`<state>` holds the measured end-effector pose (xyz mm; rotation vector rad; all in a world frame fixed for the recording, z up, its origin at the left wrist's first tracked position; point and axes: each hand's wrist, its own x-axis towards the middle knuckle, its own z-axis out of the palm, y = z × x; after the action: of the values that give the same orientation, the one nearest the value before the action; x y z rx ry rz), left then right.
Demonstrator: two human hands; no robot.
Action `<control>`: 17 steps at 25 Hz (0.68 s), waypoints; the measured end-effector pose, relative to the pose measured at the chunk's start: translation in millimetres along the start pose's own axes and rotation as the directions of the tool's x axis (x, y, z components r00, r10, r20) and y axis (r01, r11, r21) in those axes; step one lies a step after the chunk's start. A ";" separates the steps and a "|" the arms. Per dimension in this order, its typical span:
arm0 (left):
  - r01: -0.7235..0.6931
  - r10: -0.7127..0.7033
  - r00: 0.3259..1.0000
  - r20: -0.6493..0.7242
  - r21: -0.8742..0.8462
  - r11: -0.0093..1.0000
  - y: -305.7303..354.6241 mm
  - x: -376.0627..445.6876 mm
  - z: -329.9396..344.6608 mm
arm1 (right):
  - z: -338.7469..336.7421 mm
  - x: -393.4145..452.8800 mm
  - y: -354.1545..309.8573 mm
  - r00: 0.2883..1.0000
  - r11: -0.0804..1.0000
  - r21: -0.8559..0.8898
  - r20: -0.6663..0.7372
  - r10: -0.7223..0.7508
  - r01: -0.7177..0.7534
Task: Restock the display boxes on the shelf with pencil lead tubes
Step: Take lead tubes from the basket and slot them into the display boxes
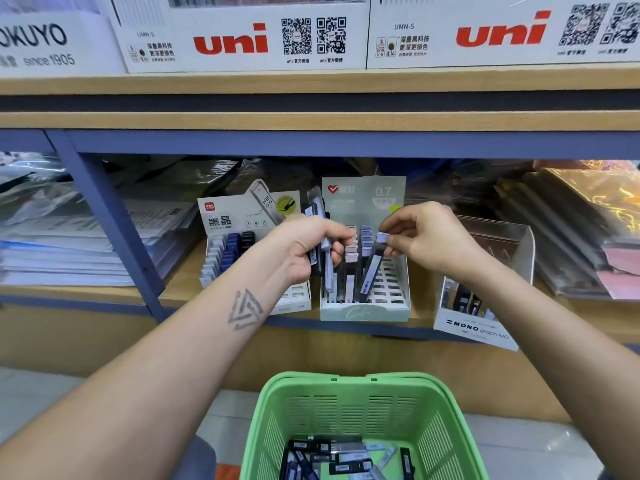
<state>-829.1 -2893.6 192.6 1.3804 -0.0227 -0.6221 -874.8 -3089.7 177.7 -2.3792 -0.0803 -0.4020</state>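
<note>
A pale green display box (363, 311) marked 0.7 stands on the shelf, its slotted tray partly filled with upright lead tubes. My left hand (301, 247) grips a bundle of lead tubes (325, 258) just left of that box. My right hand (426, 237) pinches the cap of a single lead tube (372, 268), which slants down into a slot of the green box. A Deli display box (242, 216) with blue, black and white tubes stands to the left, partly behind my left forearm. A white Mono display box (474, 329) stands to the right with a few tubes.
A green plastic basket (349, 403) sits below the shelf, holding several loose lead tubes (343, 459). Stacked wrapped paper goods fill the shelf on both sides. Uni display boxes (242, 36) stand on the shelf above. A blue shelf upright (114, 237) is at the left.
</note>
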 end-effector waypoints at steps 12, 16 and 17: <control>0.005 -0.005 1.000 0.011 -0.007 1.000 -2.6 -4.1 -5.4 | 10.7 -6.3 2.9 0.995 0.991 -0.094 0.018 -0.094 0.095; 0.008 -0.008 1.000 0.017 -0.005 1.000 -3.1 -4.1 -6.0 | 20.0 -9.7 6.1 0.984 0.962 -0.208 0.063 -0.165 0.174; 0.009 -0.009 1.000 0.018 -0.001 1.000 -3.6 -4.2 -6.0 | 21.6 -10.2 7.0 0.982 0.956 -0.222 0.050 -0.183 0.189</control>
<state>-831.8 -2886.6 189.5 1.3743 -0.0310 -0.6421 -877.6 -3080.1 155.0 -2.6126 -0.2881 -0.4882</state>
